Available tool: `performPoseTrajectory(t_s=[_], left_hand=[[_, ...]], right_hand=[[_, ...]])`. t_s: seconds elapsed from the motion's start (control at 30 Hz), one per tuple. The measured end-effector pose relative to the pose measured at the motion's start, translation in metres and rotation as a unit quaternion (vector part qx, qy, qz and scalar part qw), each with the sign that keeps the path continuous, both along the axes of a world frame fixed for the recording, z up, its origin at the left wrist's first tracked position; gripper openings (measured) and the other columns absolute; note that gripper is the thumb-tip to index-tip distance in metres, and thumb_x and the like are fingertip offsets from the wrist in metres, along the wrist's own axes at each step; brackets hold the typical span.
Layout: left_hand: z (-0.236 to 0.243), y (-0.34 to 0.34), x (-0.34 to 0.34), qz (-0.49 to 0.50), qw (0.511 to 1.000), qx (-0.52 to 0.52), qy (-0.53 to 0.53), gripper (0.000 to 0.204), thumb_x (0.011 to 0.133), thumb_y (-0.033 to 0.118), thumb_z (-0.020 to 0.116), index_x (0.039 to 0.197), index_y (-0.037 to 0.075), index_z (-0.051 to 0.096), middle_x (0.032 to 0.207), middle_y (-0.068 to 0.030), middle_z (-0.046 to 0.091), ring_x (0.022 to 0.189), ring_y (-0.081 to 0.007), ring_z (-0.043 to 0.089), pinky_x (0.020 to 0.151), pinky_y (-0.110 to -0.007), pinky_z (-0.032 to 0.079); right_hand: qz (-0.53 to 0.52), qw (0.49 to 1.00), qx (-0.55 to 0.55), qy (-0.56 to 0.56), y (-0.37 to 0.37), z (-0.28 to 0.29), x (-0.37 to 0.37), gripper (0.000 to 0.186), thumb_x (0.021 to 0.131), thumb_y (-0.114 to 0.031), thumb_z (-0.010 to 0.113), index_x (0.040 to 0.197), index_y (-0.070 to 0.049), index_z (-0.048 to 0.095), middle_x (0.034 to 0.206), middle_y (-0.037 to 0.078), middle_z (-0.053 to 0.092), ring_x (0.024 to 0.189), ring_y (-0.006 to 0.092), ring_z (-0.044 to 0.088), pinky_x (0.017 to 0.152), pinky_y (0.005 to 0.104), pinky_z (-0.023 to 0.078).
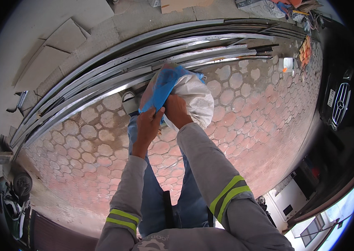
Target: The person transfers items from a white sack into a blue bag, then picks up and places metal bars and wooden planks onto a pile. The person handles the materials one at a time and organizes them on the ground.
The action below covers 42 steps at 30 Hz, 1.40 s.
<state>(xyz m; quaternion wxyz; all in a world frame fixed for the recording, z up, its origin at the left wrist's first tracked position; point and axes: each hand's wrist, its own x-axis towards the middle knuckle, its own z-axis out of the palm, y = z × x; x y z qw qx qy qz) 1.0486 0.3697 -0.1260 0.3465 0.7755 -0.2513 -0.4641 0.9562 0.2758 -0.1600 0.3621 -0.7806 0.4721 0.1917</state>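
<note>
A white woven sack with a blue panel bulges in front of my legs. My left hand has its fingers closed on the near edge of the blue part. Pressed close beside it, my right hand is closed on the gathered material where blue meets white. The two hands nearly touch. What the sack holds is hidden, and the fingertips of my right hand are out of sight behind the folds. Just left of the sack, a shoe shows beyond my jeans leg.
Several long metal profiles lie across the paving beyond the sack. Flattened cardboard rests at the far left. A white container and orange material are at the far right, near a parked black car. A wheel stands lower left.
</note>
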Motion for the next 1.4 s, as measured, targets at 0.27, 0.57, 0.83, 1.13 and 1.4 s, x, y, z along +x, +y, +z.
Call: performPoseTrajectory(t_s=[0.27, 0.57, 0.83, 1.13, 1.4], left_hand=[[-0.027, 0.049, -0.016, 0.106, 0.994, -0.001, 0.008, 0.026, 0.083, 0.018, 0.072, 0.074, 0.003, 0.054, 0.065, -0.0056, 0.061, 0.058, -0.011, 0.059, 0.053, -0.027, 0.043], [-0.125, 0.087, -0.02, 0.202, 0.973, 0.065, 0.091, 0.047, 0.079, 0.031, 0.075, 0.109, -0.001, 0.057, 0.087, -0.0148, 0.067, 0.09, -0.0282, 0.064, 0.079, -0.037, 0.048], [-0.117, 0.104, -0.037, 0.171, 0.975, 0.131, -0.055, 0.033, 0.088, 0.025, 0.062, 0.074, -0.004, 0.059, 0.063, -0.0214, 0.057, 0.059, -0.0378, 0.057, 0.055, -0.044, 0.041], [-0.043, 0.135, -0.085, 0.357, 0.927, 0.104, 0.051, 0.032, 0.093, 0.025, 0.058, 0.082, -0.005, 0.058, 0.066, -0.0132, 0.055, 0.057, -0.0229, 0.046, 0.055, -0.037, 0.036], [-0.056, 0.126, -0.045, 0.234, 0.945, 0.152, 0.172, 0.038, 0.094, 0.027, 0.057, 0.118, -0.003, 0.056, 0.105, -0.0141, 0.063, 0.098, -0.0221, 0.057, 0.087, -0.033, 0.043]], right_hand=[[-0.073, 0.997, 0.029, -0.017, -0.022, -0.02, -0.007, 0.026, 0.082, -0.021, 0.061, 0.102, -0.004, 0.066, 0.091, 0.023, 0.066, 0.087, 0.0408, 0.064, 0.077, 0.0473, 0.051], [-0.261, 0.947, 0.11, -0.155, -0.058, -0.017, -0.002, 0.039, 0.088, -0.034, 0.064, 0.11, -0.002, 0.064, 0.085, 0.009, 0.067, 0.077, 0.0199, 0.064, 0.071, 0.0313, 0.048], [-0.569, 0.731, 0.267, -0.266, -0.085, 0.026, -0.051, 0.04, 0.095, -0.038, 0.055, 0.116, -0.004, 0.059, 0.108, 0.012, 0.06, 0.098, 0.022, 0.059, 0.085, 0.0341, 0.049], [-0.647, 0.59, 0.303, -0.377, -0.098, 0.09, -0.025, 0.043, 0.099, -0.035, 0.045, 0.126, -0.001, 0.047, 0.116, 0.016, 0.058, 0.106, 0.0277, 0.057, 0.093, 0.04, 0.047], [-0.601, 0.67, 0.284, -0.33, 0.013, 0.056, 0.083, 0.042, 0.089, -0.036, 0.063, 0.111, -0.001, 0.059, 0.095, 0.007, 0.063, 0.085, 0.0167, 0.06, 0.072, 0.0292, 0.047]])
